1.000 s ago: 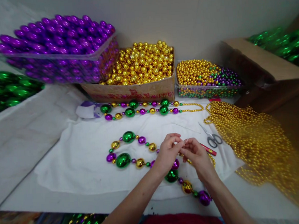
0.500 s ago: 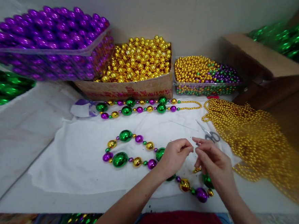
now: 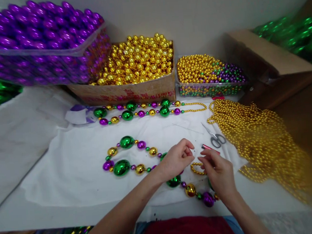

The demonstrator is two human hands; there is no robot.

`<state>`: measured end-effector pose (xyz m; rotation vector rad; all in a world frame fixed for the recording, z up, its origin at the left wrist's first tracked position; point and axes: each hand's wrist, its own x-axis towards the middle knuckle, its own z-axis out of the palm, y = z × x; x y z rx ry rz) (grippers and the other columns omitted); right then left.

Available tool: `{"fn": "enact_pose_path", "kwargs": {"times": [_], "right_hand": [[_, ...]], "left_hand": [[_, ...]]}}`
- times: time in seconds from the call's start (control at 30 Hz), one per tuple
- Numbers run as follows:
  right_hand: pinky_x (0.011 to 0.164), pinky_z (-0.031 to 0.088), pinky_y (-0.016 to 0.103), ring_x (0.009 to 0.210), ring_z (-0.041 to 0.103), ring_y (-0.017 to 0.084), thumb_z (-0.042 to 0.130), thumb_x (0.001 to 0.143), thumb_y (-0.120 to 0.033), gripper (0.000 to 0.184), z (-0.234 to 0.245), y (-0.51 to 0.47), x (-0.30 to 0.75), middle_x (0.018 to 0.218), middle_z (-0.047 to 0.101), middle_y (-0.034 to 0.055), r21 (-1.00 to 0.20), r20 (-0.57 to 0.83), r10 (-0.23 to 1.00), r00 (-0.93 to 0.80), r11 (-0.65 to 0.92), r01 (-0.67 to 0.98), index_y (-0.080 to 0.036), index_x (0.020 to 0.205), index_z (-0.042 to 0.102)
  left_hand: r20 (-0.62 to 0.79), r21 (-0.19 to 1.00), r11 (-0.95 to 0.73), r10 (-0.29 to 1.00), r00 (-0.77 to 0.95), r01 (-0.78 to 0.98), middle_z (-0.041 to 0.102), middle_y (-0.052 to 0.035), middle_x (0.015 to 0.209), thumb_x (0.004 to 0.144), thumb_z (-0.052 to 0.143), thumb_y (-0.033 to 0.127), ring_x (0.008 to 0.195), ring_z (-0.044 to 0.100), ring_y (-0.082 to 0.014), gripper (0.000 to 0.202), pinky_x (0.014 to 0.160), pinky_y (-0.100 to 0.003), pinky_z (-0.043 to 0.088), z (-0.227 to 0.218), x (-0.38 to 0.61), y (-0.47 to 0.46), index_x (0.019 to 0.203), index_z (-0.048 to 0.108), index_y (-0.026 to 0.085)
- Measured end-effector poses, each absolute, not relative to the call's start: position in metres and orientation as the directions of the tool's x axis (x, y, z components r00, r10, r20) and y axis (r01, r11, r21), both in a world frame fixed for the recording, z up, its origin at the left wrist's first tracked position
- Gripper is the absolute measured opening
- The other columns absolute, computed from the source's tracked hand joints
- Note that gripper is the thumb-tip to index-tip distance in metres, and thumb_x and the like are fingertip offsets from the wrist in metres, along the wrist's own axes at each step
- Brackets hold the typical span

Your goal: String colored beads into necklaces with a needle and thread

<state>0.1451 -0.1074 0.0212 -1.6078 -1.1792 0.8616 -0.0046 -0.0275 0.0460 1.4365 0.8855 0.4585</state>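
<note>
My left hand (image 3: 178, 159) is above the bead necklace (image 3: 121, 167), its fingers curled in towards the thumb. Close by on the right, my right hand (image 3: 219, 169) has bent fingers drawn close to the thumb. Anything held in either hand is too small to make out. The necklace has large green, purple and gold beads, and my hands and forearms partly cover it. A loop of small gold beads (image 3: 197, 169) shows between the hands. Just behind my right fingers lies a slim red and black stick-like item (image 3: 209, 148).
Scissors (image 3: 213, 136) rest on the white cloth (image 3: 76, 161). Behind lies another bead necklace (image 3: 127, 115). Gold bead strands (image 3: 270, 141) are heaped at right. Along the back stand a purple-bead bin (image 3: 60, 54), a gold-bead carton (image 3: 127, 93) and a mixed small-bead tray (image 3: 209, 84).
My hands have drawn slightly apart at the fingertips. The red and black item and the small gold bead loop show more fully. The whole view has shifted slightly.
</note>
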Motion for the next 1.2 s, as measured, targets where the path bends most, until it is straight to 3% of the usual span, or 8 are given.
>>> {"fn": "enact_pose_path", "kwargs": {"times": [0.13, 0.33, 0.43, 0.57, 0.73, 1.03, 1.1, 1.2], "right_hand": [[0.067, 0.043, 0.028, 0.074, 0.057, 0.019, 0.066, 0.075, -0.025, 0.005, 0.028, -0.108, 0.151, 0.071, 0.06, 0.0033, -0.967, -0.088, 0.983, 0.161, -0.123, 0.222, -0.022, 0.071, 0.067], [0.032, 0.028, 0.019, 0.033, 0.042, 0.008, 0.071, 0.069, -0.043, 0.028, 0.051, -0.1, 0.164, 0.053, 0.057, -0.0026, -0.903, -0.389, 0.92, -0.037, -0.389, -0.181, -0.018, 0.069, 0.06], [0.03, 0.024, 0.016, 0.032, 0.035, 0.004, 0.073, 0.067, -0.046, 0.034, 0.055, -0.096, 0.167, 0.054, 0.056, -0.0049, -0.807, -0.437, 0.896, -0.077, -0.428, -0.406, -0.018, 0.069, 0.055], [0.029, 0.024, 0.014, 0.032, 0.033, 0.003, 0.076, 0.067, -0.041, 0.033, 0.05, -0.093, 0.163, 0.048, 0.051, -0.0064, -0.727, -0.457, 0.881, -0.12, -0.448, -0.521, -0.017, 0.064, 0.054], [0.028, 0.026, 0.012, 0.033, 0.039, 0.002, 0.08, 0.063, -0.036, 0.031, 0.045, -0.093, 0.158, 0.053, 0.058, -0.004, -0.684, -0.48, 0.867, -0.134, -0.466, -0.562, -0.015, 0.065, 0.058], [0.028, 0.03, 0.011, 0.032, 0.045, 0.004, 0.082, 0.06, -0.036, 0.031, 0.055, -0.095, 0.16, 0.052, 0.063, -0.0023, -0.747, -0.478, 0.878, -0.017, -0.417, -0.518, -0.014, 0.067, 0.061], [0.027, 0.031, 0.011, 0.031, 0.045, 0.004, 0.082, 0.06, -0.036, 0.031, 0.056, -0.096, 0.16, 0.052, 0.062, -0.0024, -0.757, -0.481, 0.877, -0.003, -0.417, -0.503, -0.014, 0.066, 0.06], [0.027, 0.032, 0.012, 0.031, 0.047, 0.005, 0.081, 0.061, -0.038, 0.033, 0.056, -0.099, 0.159, 0.052, 0.062, -0.0025, -0.81, -0.472, 0.881, 0.035, -0.418, -0.41, -0.015, 0.066, 0.059]], "left_hand": [[-0.226, 0.97, 0.1, 0.698, 0.68, 0.219, 0.051, 0.0042, 0.071, 0.075, 0.054, 0.016, 0.058, 0.046, -0.0091, 0.014, 0.051, -0.019, 0.034, 0.049, -0.004, -0.021, 0.088, 0.049, 0.019], [-0.165, 0.975, -0.024, 0.585, 0.794, 0.221, 0.053, 0.0019, 0.073, 0.081, 0.05, 0.016, 0.062, 0.045, -0.0099, 0.007, 0.055, -0.021, 0.035, 0.061, -0.001, -0.01, 0.084, 0.056, 0.018], [-0.059, 0.987, -0.081, 0.634, 0.771, 0.141, 0.059, -0.002, 0.088, 0.083, 0.048, 0.016, 0.071, 0.051, -0.012, 0.018, 0.063, -0.023, 0.041, 0.062, 0.0, -0.021, 0.099, 0.055, 0.018], [0.043, 0.943, -0.254, 0.731, 0.681, 0.214, 0.059, -0.0034, 0.095, 0.081, 0.054, 0.017, 0.071, 0.052, -0.0124, 0.029, 0.066, -0.025, 0.043, 0.054, -0.001, -0.042, 0.11, 0.051, 0.021], [0.095, 0.883, -0.362, 0.762, 0.641, 0.299, 0.059, -0.0032, 0.09, 0.083, 0.055, 0.02, 0.069, 0.052, -0.0127, 0.017, 0.066, -0.025, 0.042, 0.046, -0.006, -0.053, 0.101, 0.056, 0.02], [0.248, 0.889, -0.433, 0.724, 0.644, 0.145, 0.058, -0.0075, 0.099, 0.086, 0.052, 0.017, 0.09, 0.056, -0.0176, 0.012, 0.08, -0.029, 0.044, 0.044, -0.003, -0.045, 0.09, 0.064, 0.02], [0.208, 0.928, -0.356, 0.739, 0.64, 0.109, 0.059, -0.0064, 0.091, 0.086, 0.054, 0.019, 0.085, 0.057, -0.0167, 0.01, 0.077, -0.029, 0.045, 0.045, -0.002, -0.043, 0.082, 0.063, 0.018], [-0.004, 0.996, -0.052, 0.803, 0.596, 0.076, 0.06, -0.002, 0.077, 0.086, 0.055, 0.026, 0.062, 0.052, -0.0105, 0.01, 0.059, -0.024, 0.042, 0.047, -0.001, -0.042, 0.081, 0.056, 0.018]]}}
